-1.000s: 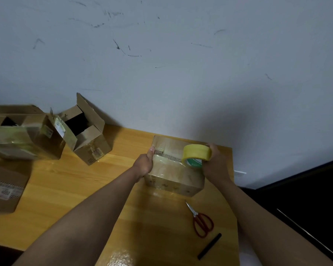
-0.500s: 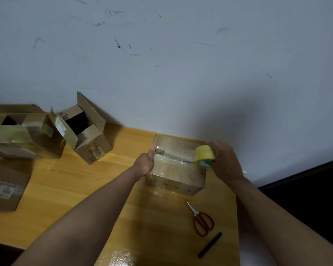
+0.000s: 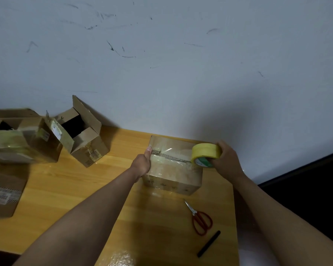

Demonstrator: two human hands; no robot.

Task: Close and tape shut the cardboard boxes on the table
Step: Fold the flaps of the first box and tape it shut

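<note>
A closed cardboard box (image 3: 173, 174) sits near the back right of the wooden table (image 3: 69, 191), its flaps shut along a centre seam. My left hand (image 3: 142, 163) holds the box's left end, thumb pressed on the top where clear tape starts. My right hand (image 3: 226, 159) grips a yellow tape roll (image 3: 205, 153) over the box's right top edge, with clear tape stretched along the seam between the two hands.
An open box (image 3: 85, 139) with raised flaps stands at the back left, beside a larger open box (image 3: 21, 139). A flat closed box (image 3: 4, 192) lies at the left edge. Red-handled scissors (image 3: 200, 219) and a black marker (image 3: 209, 243) lie at the front right.
My right hand carried the tape roll rightward across the box top to its right edge, drawing tape along the seam. My left hand stayed at the left end.
</note>
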